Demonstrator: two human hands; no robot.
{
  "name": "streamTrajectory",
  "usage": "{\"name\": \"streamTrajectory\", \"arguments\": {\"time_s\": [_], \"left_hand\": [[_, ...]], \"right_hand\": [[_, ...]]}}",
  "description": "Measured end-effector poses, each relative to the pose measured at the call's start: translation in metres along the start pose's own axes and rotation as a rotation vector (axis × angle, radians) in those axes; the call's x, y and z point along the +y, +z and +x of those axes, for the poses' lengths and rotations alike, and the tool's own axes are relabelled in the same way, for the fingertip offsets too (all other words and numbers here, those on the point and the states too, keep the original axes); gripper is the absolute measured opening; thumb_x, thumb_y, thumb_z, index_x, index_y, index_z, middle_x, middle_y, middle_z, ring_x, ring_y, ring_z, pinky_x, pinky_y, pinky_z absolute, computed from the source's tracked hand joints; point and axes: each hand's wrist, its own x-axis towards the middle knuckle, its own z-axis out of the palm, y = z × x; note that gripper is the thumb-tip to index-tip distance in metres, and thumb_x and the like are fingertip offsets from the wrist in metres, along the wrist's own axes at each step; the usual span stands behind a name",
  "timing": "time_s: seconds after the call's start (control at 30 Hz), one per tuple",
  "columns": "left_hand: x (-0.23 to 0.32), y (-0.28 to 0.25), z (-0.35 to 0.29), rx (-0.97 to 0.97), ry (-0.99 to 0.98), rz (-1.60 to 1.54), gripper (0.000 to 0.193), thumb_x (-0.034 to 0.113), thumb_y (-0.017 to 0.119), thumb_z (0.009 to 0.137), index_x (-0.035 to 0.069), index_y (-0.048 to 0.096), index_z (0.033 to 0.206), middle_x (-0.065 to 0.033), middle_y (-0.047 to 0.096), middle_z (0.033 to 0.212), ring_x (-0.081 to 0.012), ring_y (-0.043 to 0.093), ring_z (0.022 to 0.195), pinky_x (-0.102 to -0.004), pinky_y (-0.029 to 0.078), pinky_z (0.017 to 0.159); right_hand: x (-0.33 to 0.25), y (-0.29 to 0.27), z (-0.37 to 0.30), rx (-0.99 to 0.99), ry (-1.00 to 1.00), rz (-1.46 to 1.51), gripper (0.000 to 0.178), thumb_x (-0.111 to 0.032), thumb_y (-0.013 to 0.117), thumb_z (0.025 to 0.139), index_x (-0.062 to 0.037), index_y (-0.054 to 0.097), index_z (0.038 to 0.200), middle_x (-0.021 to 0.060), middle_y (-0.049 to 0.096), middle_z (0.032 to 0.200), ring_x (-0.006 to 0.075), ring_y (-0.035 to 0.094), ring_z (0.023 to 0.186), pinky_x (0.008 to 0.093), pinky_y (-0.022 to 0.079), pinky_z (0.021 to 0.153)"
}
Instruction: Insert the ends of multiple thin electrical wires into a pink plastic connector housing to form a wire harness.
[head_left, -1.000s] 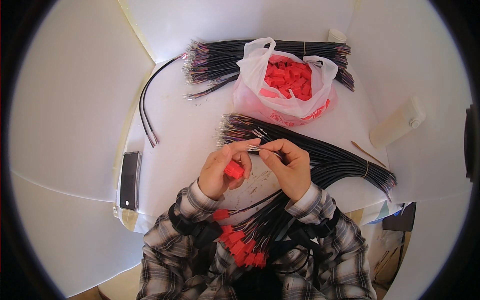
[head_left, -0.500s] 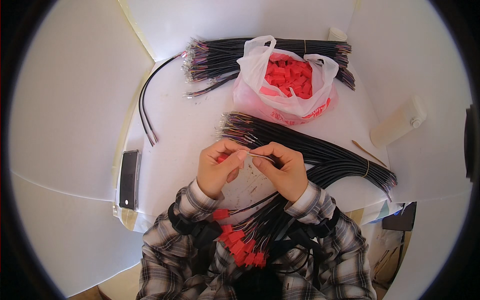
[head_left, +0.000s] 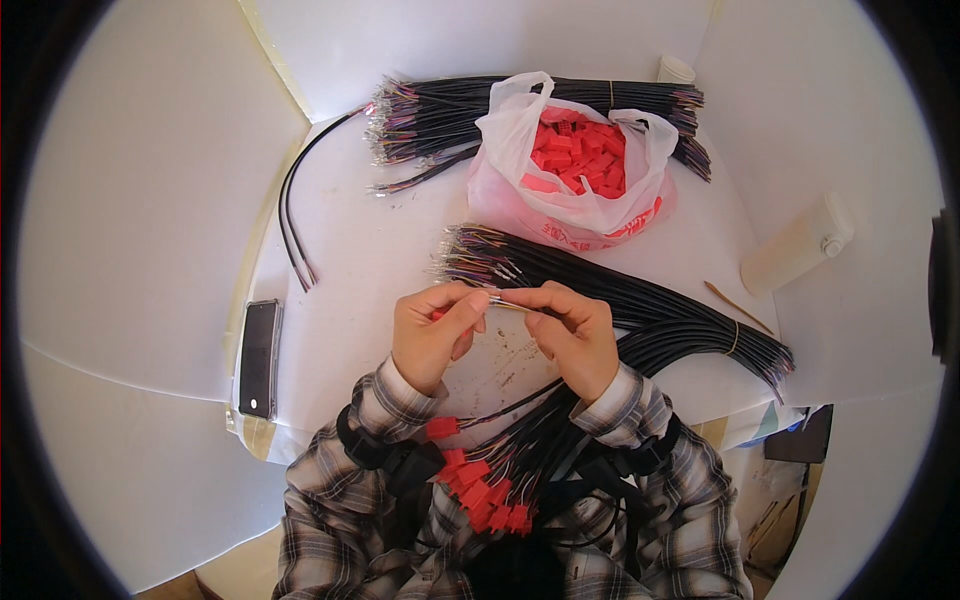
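Observation:
My left hand (head_left: 430,335) is closed, its thumb and forefinger pinching the ends of thin wires (head_left: 512,305). A red plastic connector housing (head_left: 438,315) shows partly between its curled fingers. Opposite it, my right hand (head_left: 575,338) grips the same wires, forefinger stretched along them to the left fingertips and thumb below. The cable these wires belong to is mostly hidden by the right hand. Under my wrists, near my lap, lies a bunch of black cables (head_left: 545,440) with red connectors (head_left: 480,490) on their wire ends.
Behind my hands lies a tied bundle of black cables (head_left: 640,305); another bundle (head_left: 450,110) is at the back. A plastic bag (head_left: 500,190) holds many red connectors. A phone (head_left: 259,360) and a looped cable (head_left: 287,210) lie left, a pale bottle (head_left: 795,245) right. White panels surround the table.
My right hand has shifted slightly right, its forefinger straighter and its thumb lower. More of the thin wires shows between the hands. The left hand has barely moved.

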Motion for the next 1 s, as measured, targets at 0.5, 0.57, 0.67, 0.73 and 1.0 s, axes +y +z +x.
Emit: {"name": "streamTrajectory", "arguments": {"time_s": [0.5, 0.57, 0.67, 0.73, 1.0], "left_hand": [[0.0014, -0.0011, -0.0018, 0.023, 0.032, -0.013, 0.014, 0.012, 0.056, 0.083, -0.001, 0.06, 0.08, -0.0026, 0.053, 0.059, -0.0028, 0.036, 0.039, -0.0174, 0.026, 0.036], [0.0034, -0.0012, -0.0026, 0.03, 0.036, -0.001, 0.014, 0.012, 0.056, 0.083, -0.001, 0.059, 0.079, -0.0026, 0.053, 0.059, -0.0028, 0.036, 0.039, -0.0174, 0.026, 0.036], [0.003, 0.0013, -0.0017, 0.032, 0.056, 0.03, 0.016, 0.013, 0.054, 0.084, -0.001, 0.058, 0.076, -0.0035, 0.053, 0.06, -0.0035, 0.036, 0.038, -0.0178, 0.026, 0.035], [0.0015, 0.0015, -0.0015, 0.037, 0.071, 0.058, 0.018, 0.013, 0.052, 0.084, -0.001, 0.056, 0.074, -0.0044, 0.053, 0.061, -0.0042, 0.035, 0.037, -0.0181, 0.025, 0.034], [0.0016, 0.0017, -0.0025, 0.024, 0.078, -0.003, 0.01, 0.007, 0.054, 0.083, -0.001, 0.06, 0.085, -0.0026, 0.054, 0.063, -0.0027, 0.037, 0.041, -0.0168, 0.027, 0.037]], "right_hand": [[-0.001, -0.0058, 0.0022, -0.047, 0.17, 0.354, 0.029, -0.002, 0.037, 0.083, 0.0036, 0.057, 0.103, 0.007, 0.054, 0.08, 0.0122, 0.056, 0.064, 0.0238, 0.048, 0.059], [-0.0007, -0.0048, 0.0027, -0.052, 0.156, 0.361, 0.028, -0.002, 0.038, 0.083, 0.0035, 0.057, 0.103, 0.0068, 0.053, 0.082, 0.0121, 0.056, 0.064, 0.0234, 0.048, 0.058], [0.0004, -0.0062, 0.0033, -0.036, 0.105, 0.282, 0.026, 0.0, 0.041, 0.083, 0.0026, 0.057, 0.102, 0.0053, 0.05, 0.083, 0.0117, 0.056, 0.062, 0.022, 0.048, 0.056], [0.0037, -0.0061, 0.0039, -0.035, 0.11, 0.294, 0.023, 0.001, 0.044, 0.083, 0.0017, 0.058, 0.102, 0.0039, 0.046, 0.082, 0.0113, 0.056, 0.062, 0.0213, 0.048, 0.055], [0.001, -0.0051, 0.0036, -0.03, 0.075, 0.267, 0.023, 0.003, 0.042, 0.084, 0.0019, 0.058, 0.1, 0.0042, 0.045, 0.084, 0.0113, 0.056, 0.063, 0.0213, 0.048, 0.056]]}}
